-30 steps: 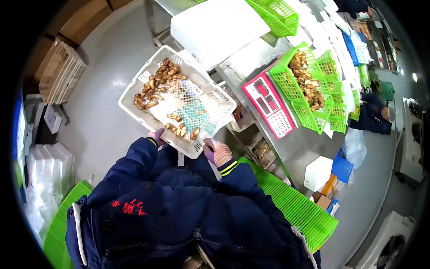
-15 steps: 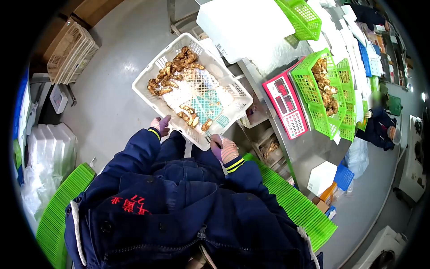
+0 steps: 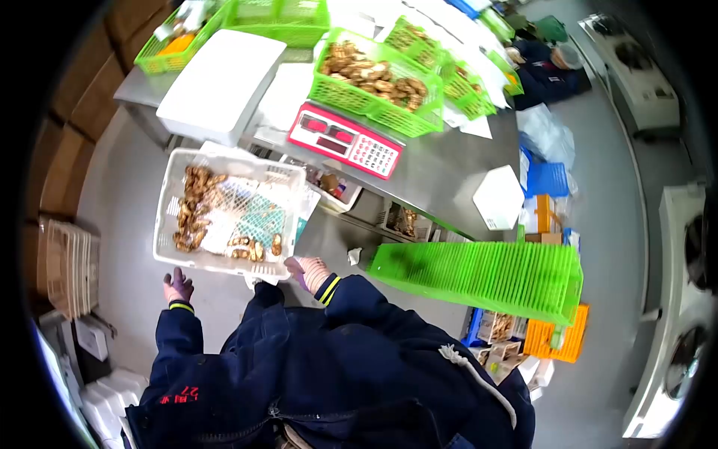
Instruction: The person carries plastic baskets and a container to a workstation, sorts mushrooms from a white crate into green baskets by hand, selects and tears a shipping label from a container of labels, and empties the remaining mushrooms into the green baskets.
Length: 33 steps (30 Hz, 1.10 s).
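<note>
One-handed, touched the white crate (image 3: 213, 264) at its near right corner with the right hand (image 3: 308, 272), with fingers partly curled against the rim; could not tell whether closed round it or only laid on. Held the left hand (image 3: 178, 287) just off the near left corner, with fingers spread, loosely bent and empty. Had the crate beside the bench (image 3: 434, 172), near the white box (image 3: 221, 86); could not make out any support from beneath. Judged it stiff, in moulded plastic with slotted walls, and fairly light for its bulk, yet heavier on the left, owing to the brown mushrooms (image 3: 194, 211) heaped along that side, against only a small cluster (image 3: 250, 249) by the near wall and much uncovered mesh (image 3: 263, 215). Reckoned on a dip to the left if borne from the right corner alone, and on loose mushrooms rolling at any tilt. Guessed those firm but easily bruised or snapped, so wanting a level, unhurried hold. Favoured the rim for gripping, midway along both short sides, with fingers hooked under and thumbs over. Counted the wall slots a second choice, narrow for thick fingers. Saw the scale (image 3: 345, 142) and the green basket (image 3: 374, 111) on the bench, apart from both hands.
</note>
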Available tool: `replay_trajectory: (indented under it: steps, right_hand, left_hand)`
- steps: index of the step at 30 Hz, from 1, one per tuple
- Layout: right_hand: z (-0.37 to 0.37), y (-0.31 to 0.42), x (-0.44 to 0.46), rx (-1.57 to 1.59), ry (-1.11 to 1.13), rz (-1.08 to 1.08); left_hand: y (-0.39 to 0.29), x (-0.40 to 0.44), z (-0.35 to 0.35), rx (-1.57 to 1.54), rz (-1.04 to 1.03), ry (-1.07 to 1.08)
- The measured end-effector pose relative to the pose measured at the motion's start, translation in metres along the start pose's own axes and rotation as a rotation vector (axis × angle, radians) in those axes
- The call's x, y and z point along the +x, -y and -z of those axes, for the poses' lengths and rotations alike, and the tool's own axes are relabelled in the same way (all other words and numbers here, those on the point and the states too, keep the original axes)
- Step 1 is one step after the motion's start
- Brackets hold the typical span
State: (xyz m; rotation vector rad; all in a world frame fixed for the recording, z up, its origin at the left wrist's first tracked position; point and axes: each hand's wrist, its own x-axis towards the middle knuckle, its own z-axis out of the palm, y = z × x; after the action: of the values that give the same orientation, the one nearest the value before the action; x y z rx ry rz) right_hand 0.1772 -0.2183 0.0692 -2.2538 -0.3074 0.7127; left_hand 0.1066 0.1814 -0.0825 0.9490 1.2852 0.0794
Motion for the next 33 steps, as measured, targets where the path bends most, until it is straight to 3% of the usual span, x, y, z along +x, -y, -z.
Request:
replay_trajectory:
  steps: [1,3,5,8,11,13,15,16,17,19,20,21,23,24,25,27,29,32,33]
  right_hand:
    - [-0.010,-0.017,-0.003,0.219,-0.044,0.025]
    - [0.007,-0.030,-0.039,-0.081,-0.093,-0.074]
    - [0.041,-0.025,-0.087,0.005,-0.029,-0.185]
    - [0.058,-0.066,-0.165,0.155,0.010,-0.483]
    - [0.052,-0.131,-0.260,0.053,-0.117,-0.535]
    - [0.045,-0.156,-0.341,0.215,-0.341,-0.757]
    - [0.049,-0.158,-0.410,0.446,-0.360,-0.855]
    - [0.043,-0.165,-0.441,0.517,-0.429,-0.861]
    - [0.041,-0.171,-0.468,0.564,-0.495,-0.895]
    - [0.039,-0.181,-0.512,0.675,-0.648,-0.939]
    - [0.037,-0.187,-0.531,0.756,-0.743,-0.947]
    - [0.028,-0.195,-0.558,0.832,-0.839,-0.937]
    - [0.038,-0.225,-0.590,0.853,-0.895,-0.879]
    - [0.053,-0.230,-0.605,0.720,-0.988,-0.816]
    - [0.066,-0.239,-0.617,0.590,-1.072,-0.760]
    - [0.091,-0.276,-0.631,0.499,-1.063,-0.727]
    - [0.116,-0.298,-0.650,0.581,-1.087,-0.699]
    - [0.133,-0.339,-0.696,0.512,-1.082,-0.864]
    - [0.123,-0.355,-0.708,0.513,-1.068,-0.915]
  left_hand:
    - [-0.008,-0.004,0.001,-0.096,0.075,0.127]
    - [-0.005,-0.043,-0.025,0.128,-0.094,-0.025]
    - [0.008,-0.069,-0.049,0.172,-0.151,0.046]
    - [0.040,-0.139,-0.108,0.246,-0.092,0.263]
    - [0.098,-0.174,-0.159,0.378,0.038,0.681]
    - [0.171,-0.196,-0.216,0.220,0.461,0.875]
    - [0.235,-0.211,-0.247,0.430,0.690,1.309]
    - [0.270,-0.236,-0.264,0.657,0.723,1.240]
    - [0.285,-0.295,-0.277,0.742,0.934,1.179]
    - [0.319,-0.387,-0.298,1.065,0.934,1.438]
    - [0.352,-0.397,-0.309,1.137,0.970,1.343]
    - [0.366,-0.456,-0.302,1.240,0.899,1.354]
    - [0.407,-0.512,-0.305,1.411,0.675,1.662]
    - [0.420,-0.545,-0.300,1.544,0.436,1.580]
    - [0.445,-0.548,-0.309,1.566,0.440,1.592]
    - [0.523,-0.506,-0.339,1.530,0.688,1.743]
    - [0.583,-0.517,-0.359,1.566,0.731,1.757]
    - [0.689,-0.537,-0.400,1.539,0.940,1.850]
    - [0.754,-0.506,-0.427,1.459,1.371,1.919]
